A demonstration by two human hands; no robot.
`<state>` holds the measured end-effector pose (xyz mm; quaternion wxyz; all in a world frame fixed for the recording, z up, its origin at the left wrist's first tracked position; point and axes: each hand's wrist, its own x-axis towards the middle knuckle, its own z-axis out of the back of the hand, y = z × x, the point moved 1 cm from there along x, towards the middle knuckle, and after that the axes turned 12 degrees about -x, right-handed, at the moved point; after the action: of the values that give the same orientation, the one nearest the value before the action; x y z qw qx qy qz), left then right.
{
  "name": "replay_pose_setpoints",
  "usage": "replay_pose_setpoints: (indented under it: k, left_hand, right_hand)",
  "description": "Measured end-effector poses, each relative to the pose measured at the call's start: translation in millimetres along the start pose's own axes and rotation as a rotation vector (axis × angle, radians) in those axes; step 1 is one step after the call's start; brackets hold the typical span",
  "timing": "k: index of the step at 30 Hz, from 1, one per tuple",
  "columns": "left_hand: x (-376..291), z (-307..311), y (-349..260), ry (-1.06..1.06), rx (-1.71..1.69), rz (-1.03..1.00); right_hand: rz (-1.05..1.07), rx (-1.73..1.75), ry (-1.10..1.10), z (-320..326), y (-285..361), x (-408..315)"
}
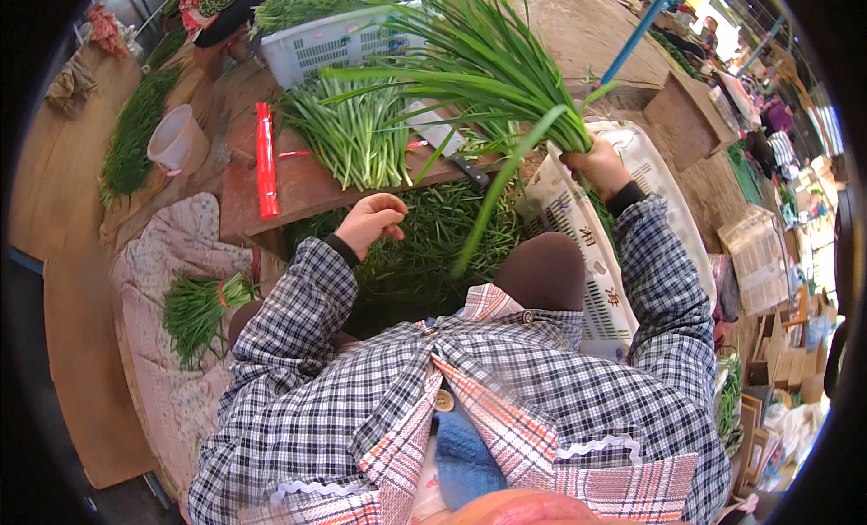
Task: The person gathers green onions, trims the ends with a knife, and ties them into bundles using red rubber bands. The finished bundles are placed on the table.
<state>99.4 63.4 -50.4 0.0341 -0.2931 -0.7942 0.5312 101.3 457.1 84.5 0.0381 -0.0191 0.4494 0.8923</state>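
My right hand point(599, 166) grips a bunch of long green leaves point(515, 85), likely Chinese chives, by the stem end above a white plastic crate point(576, 247). Its leaves fan out to the upper left, and one bent leaf hangs down. My left hand point(372, 226) is empty, fingers loosely curled, just before the edge of a low wooden board point(305, 193). On the board lie a pile of leaves point(359, 139) with pale stems towards me, a knife point(440, 132) with a black handle, and a bundle of red ties point(266, 159). A red tie lies partly beneath the pile.
A grey plastic basket point(332, 41) full of greens stands behind the board. Left are a pinkish bucket point(178, 142) and a banded green bunch point(203, 308) on patterned cloth. Loose leaves point(440, 234) lie below the board. A person point(223, 17) sits at upper left; others are far right.
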Motion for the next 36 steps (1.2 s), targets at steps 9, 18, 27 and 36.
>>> replay_pose_setpoints:
  k: [9, 18, 27, 36]
  left_hand:
    - [2, -22, 16, 0.094, 0.031, 0.072]
    - [6, -50, 23, 0.225, -0.060, -0.101]
    - [9, -45, 28, 0.090, -0.243, -0.169]
    - [-1, -49, 22, -0.064, -0.210, -0.199]
  right_hand:
    - [-0.018, 0.434, 0.210, -108, -7, -1]
    - [0.035, 0.699, 0.278, -224, 2, -45]
    - [-0.038, 0.515, 0.438, -265, -6, -58]
    - [0.022, 0.468, 0.558, -267, -4, -58]
